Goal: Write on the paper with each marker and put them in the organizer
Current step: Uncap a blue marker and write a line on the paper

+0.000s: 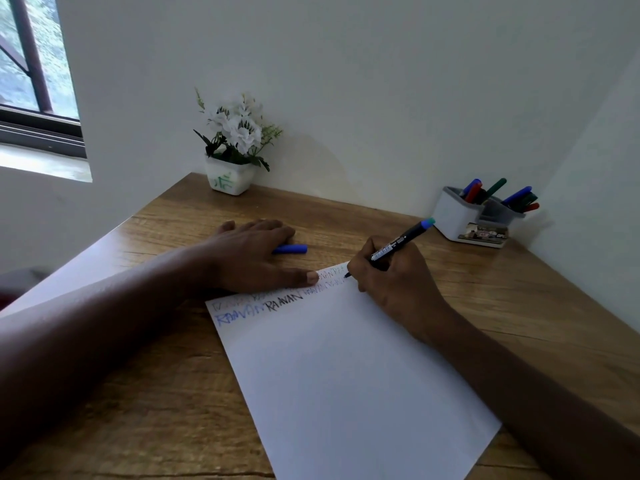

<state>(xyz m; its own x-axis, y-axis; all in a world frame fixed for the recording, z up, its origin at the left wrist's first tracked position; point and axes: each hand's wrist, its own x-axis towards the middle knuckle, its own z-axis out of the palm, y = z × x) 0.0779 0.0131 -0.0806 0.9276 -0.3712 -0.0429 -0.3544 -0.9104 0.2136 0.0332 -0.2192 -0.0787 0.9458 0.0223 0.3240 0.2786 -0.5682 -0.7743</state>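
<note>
Your right hand (391, 282) pinches the blue marker (398, 242), its tip at the top edge of the paper (346, 368); your left hand (256, 258) lies flat, pinning it. Several markers already stand in the organizer (450, 216), so likely only capping and stowing this one remains.

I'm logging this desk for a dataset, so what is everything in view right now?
desk: one, brown wood, in the corner against the white walls
paper: one, white, middle of the desk, writing along its top edge
held marker: one, black with a blue end, tip on the paper's top right corner
cap: one, blue, on the desk by the left fingers
organizer: one, white and grey, far right corner
stored markers: several, blue, red and green, standing in the organizer
potted flowers: one, white, back edge by the wall
window: one, dark frame, upper left
left hand: flat, thumb on the paper's top edge
right hand: holds the held marker
</note>
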